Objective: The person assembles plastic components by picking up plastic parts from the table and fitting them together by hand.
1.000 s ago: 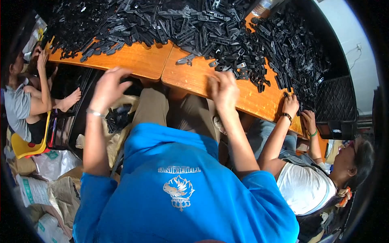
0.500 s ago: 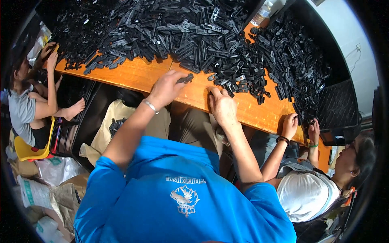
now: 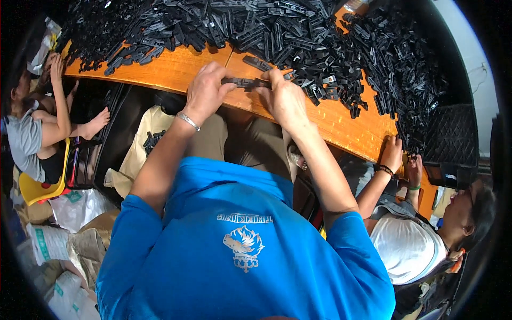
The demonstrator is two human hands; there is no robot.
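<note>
Above the table's front edge, a long narrow black plastic part [image 3: 244,83] is held level between my two hands. My left hand [image 3: 205,92], with a silver bracelet at the wrist, is closed round its left end. The fingers and thumb of my right hand [image 3: 286,102] pinch at its right end; whether a smaller piece is also in them I cannot make out. Just beyond lies another long black plastic part [image 3: 257,63] on the orange wooden table [image 3: 178,66].
A heap of long black parts [image 3: 245,26] covers the far side, with small black clips [image 3: 330,88] to its right. At right, a co-worker's hands [image 3: 393,154] are by the table edge near a black crate [image 3: 453,133]. Another person [image 3: 37,128] sits at left. An open paper bag [image 3: 140,141] stands by my legs.
My right hand has come up from the table by the clips and now grips the black part's right end. My left hand has moved slightly left, still holding the part.
</note>
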